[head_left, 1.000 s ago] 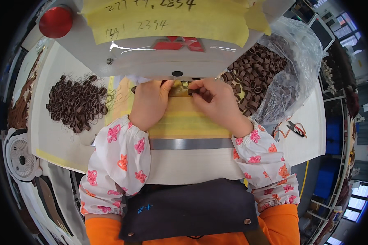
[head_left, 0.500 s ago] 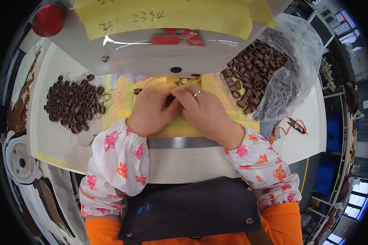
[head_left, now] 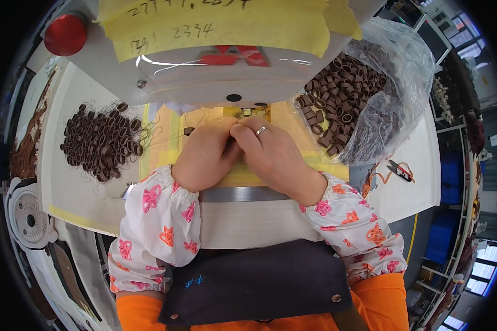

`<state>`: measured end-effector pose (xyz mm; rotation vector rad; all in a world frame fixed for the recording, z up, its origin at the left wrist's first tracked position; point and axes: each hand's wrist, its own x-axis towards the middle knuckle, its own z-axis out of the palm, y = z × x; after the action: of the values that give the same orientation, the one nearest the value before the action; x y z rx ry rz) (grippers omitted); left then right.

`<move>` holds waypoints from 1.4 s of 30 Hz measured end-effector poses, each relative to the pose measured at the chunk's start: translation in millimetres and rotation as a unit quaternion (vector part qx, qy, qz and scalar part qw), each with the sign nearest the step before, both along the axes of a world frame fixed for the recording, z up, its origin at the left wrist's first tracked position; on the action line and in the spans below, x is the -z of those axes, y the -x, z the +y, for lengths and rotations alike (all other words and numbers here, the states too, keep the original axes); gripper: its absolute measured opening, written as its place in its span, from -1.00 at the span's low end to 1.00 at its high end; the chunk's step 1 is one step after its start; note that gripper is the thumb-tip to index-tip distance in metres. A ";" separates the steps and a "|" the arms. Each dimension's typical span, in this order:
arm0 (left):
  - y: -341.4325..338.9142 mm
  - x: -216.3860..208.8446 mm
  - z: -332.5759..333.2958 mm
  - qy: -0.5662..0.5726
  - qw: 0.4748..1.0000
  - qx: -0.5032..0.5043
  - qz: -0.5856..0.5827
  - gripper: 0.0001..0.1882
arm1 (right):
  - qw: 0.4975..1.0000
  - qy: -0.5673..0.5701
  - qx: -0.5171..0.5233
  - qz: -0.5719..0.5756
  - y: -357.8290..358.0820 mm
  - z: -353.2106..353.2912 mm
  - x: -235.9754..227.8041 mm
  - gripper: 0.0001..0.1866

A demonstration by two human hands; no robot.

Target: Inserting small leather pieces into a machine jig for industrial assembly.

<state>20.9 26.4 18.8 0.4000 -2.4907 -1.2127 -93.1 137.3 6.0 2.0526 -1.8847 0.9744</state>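
Observation:
My left hand [head_left: 207, 154] and my right hand [head_left: 270, 157] meet at the front of the sewing machine [head_left: 221, 83], just below its needle area. Both are closed, with thumbs and fingertips pressed together; what they pinch is hidden behind the fingers. A ring sits on one right finger. Close by the left knuckles lies one small brown loop [head_left: 189, 131] with thread trailing from it. To the left is a heap of brown loops [head_left: 101, 140] tangled with loose threads. On the right, more brown loops [head_left: 345, 91] spill from a clear plastic bag [head_left: 411, 77].
Yellow tape covers the work surface [head_left: 163, 149] around the machine. Thread snips [head_left: 400, 171] with an orange cord lie at the table's right. A red round knob [head_left: 65, 34] is at the upper left. A white fan [head_left: 30, 218] stands off the table's left side.
My hands stay pinched together and have shifted slightly toward me. The small brown loop beside the left hand has also come a little nearer. The view itself has tilted slightly.

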 end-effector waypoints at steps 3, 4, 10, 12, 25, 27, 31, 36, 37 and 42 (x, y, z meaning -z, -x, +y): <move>1.5 2.2 -3.2 -0.031 0.999 -0.011 0.013 -0.83 | 0.982 -0.044 0.038 -0.182 4.3 0.9 -0.7 -0.72; 2.8 5.1 -5.3 -0.041 0.999 -0.015 0.024 -0.81 | 0.961 -0.065 0.056 -0.262 6.6 0.8 -2.0 -0.74; 7.9 15.4 -9.4 0.023 0.997 -0.077 0.022 -0.78 | 0.927 -0.034 0.091 -0.362 15.3 -8.2 -2.8 -0.85; 10.3 21.6 -10.8 0.025 0.994 -0.100 0.022 -0.78 | 0.942 -0.015 0.089 -0.323 17.6 -9.5 2.4 -0.86; 19.8 25.0 -13.6 -0.069 0.985 -0.156 -0.029 -0.76 | 0.971 0.018 0.103 -0.213 28.8 -12.7 6.4 -0.93; 18.9 15.5 -12.8 -0.070 0.983 -0.156 -0.062 -0.77 | 0.973 0.019 0.106 -0.203 29.0 -12.2 5.7 -0.92; 18.6 29.9 -15.8 -0.048 0.986 -0.160 0.026 -0.71 | 0.976 0.021 0.112 -0.188 25.5 -13.9 4.7 -0.92; 19.4 28.1 -17.6 -0.026 0.988 -0.147 -0.035 -0.77 | 0.977 0.006 0.114 -0.180 28.3 -12.5 3.5 -0.93; 19.9 28.8 -17.8 -0.031 0.988 -0.147 -0.039 -0.77 | 0.978 0.006 0.114 -0.177 28.4 -12.3 2.9 -0.93; 19.7 28.7 -20.0 0.017 0.990 -0.142 -0.019 -0.78 | 0.975 -0.009 0.111 -0.190 27.9 -14.1 0.7 -0.92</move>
<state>1.1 6.4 -9.9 0.7466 -2.3793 -1.0555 -120.9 123.2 5.3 1.7041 -2.2522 1.3682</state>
